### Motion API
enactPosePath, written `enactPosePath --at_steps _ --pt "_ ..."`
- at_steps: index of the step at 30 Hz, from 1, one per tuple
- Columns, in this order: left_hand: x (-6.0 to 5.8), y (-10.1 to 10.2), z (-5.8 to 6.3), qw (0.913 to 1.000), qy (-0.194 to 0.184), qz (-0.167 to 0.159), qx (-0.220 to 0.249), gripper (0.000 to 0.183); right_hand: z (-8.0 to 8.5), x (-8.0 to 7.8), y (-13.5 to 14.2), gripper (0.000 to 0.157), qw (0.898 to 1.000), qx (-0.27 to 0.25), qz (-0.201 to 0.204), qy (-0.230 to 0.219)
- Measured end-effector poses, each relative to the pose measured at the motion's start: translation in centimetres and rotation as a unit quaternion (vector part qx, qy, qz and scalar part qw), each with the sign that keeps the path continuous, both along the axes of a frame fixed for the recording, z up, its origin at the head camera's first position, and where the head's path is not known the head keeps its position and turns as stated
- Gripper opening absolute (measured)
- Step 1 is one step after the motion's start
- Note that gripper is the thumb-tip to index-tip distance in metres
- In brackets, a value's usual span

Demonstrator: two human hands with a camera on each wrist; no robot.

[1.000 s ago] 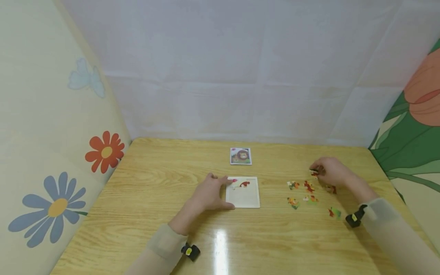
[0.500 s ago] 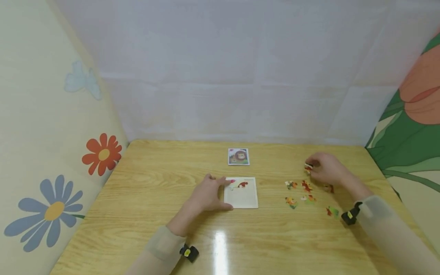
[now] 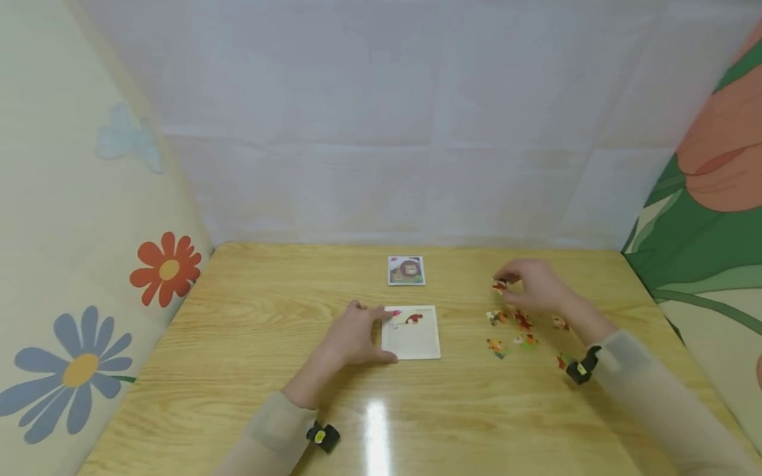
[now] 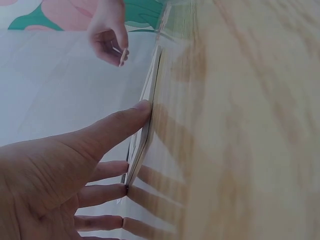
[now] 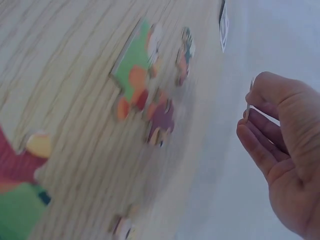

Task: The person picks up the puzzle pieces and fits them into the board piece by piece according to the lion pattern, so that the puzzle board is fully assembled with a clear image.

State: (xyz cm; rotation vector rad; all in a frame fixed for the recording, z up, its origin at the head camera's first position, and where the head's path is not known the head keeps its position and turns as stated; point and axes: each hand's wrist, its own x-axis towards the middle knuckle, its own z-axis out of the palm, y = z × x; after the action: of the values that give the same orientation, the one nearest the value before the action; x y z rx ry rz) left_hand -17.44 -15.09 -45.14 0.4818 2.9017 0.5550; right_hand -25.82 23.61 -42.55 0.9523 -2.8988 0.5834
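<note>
The small jigsaw piece in red-brown and cream (image 3: pixel 499 285) was in my right hand (image 3: pixel 536 285), clamped between my thumb and fingertips, held up off the table and tipped nearly on edge in the right wrist view. That arm reached forward and inward from the right, wrist above the loose pieces, the black strapped wrist unit (image 3: pixel 582 367) partly covering the red-and-green piece (image 3: pixel 561 361) below it. Just nearer me than my fingers lay the other loose, brightly printed pieces (image 3: pixel 495 347), spread on the pale wood-grain table (image 3: pixel 238 377).

To the left sat the square, off-white puzzle tray (image 3: pixel 411 345), a few printed pieces (image 3: pixel 413 318) along its far side. My left hand (image 3: pixel 352 337) lay at its left side, thumb and index finger spread wide apart, the thumb touching the near corner and the index finger the far one. Beyond the tray was the small square picture card with a lion (image 3: pixel 406 270).

A second earlier my right hand had been low among the rightmost pieces; since then it had travelled left toward the tray, carrying the piece along. My left hand and the pieces in the tray had stayed as they were.
</note>
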Motion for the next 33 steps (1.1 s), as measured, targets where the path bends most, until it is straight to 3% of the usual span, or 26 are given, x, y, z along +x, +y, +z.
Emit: enactPosePath --at_steps 9,20,26,33 --pt "-0.1 0.0 -0.2 0.9999 0.006 -0.01 -0.001 0.087 0.4 0.1 -2.6 0.027 0.999 -0.026 0.043 0.01" --pt "-0.1 0.2 0.3 0.9999 0.004 -0.004 -0.013 0.084 -0.3 0.1 -6.8 0.025 0.994 -0.027 0.101 0.025" --pt "-0.3 0.3 0.0 0.9999 0.001 -0.005 -0.011 0.084 -0.5 0.7 -8.7 0.025 0.994 -0.007 0.11 0.004" --pt "-0.3 0.2 0.1 0.9999 -0.002 -0.003 -0.016 0.084 -1.3 1.3 -10.7 0.026 0.993 -0.023 0.116 -0.026"
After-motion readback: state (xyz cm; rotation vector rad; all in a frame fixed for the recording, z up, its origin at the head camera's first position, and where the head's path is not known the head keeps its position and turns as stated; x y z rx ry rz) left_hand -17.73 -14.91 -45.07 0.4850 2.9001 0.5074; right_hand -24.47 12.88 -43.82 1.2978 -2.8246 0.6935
